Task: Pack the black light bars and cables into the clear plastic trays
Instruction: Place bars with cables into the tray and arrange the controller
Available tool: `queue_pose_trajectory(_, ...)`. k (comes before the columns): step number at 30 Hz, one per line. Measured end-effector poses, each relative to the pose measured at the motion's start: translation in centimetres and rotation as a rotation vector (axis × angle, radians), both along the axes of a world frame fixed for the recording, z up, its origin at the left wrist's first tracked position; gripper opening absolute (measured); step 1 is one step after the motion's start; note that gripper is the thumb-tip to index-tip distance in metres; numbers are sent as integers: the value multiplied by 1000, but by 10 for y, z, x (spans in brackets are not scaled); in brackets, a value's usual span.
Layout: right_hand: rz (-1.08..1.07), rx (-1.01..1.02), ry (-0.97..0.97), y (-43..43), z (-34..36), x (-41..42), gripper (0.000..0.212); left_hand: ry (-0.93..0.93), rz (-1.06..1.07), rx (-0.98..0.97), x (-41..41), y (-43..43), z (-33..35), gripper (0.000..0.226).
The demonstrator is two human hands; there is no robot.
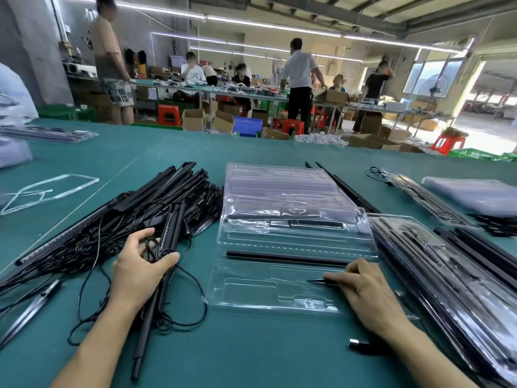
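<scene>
Left hand (140,271) gripping light bars (145,331) — cable (151,247) too, right hand (366,292) pinching bar (316,280) on tray (251,292)

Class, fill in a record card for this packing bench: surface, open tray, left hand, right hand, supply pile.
surface: green table
open tray: one black bar seated
left hand: grips light bars and a looped cable
right hand: pinches a thin bar, tip on the tray
supply pile: tangled bars and cables, left of tray
</scene>
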State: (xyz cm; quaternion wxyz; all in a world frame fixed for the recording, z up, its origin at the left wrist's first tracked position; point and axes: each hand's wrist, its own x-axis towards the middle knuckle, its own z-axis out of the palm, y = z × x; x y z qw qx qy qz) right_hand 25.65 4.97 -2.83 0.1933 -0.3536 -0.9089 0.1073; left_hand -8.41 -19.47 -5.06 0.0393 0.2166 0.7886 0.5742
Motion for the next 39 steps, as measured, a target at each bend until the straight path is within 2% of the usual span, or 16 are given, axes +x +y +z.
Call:
queue_pose_trajectory(4,52,-77,125,-5,-3,3,28,-33,-78,-27,-1,0,0,74)
queue_pose_trajectory(13,-57,-64,180,-9,-7,1,31,11,-34,10,-2,0,-1,63)
queue_pose_trajectory(23,-54,-53,73,-4,-7,4,35,21,-29,48,0,-3,0,59)
queue_pose_trajectory(30,-137,-109,275,-6,-7,6,32,25,-34,83,2,-4,3,59)
queue_pose_trajectory(34,-144,-68,155,-9,-6,4,15,42,-15,134,2,-5,2,61)
queue_pose_trajectory(37,-177,-64,123,-9,-6,4,18,40,-24,229,6,-5,8,61)
queue_pose_trajectory(39,-179,-91,98,-10,-3,4,28,32,-46,293,11,-5,16,57)
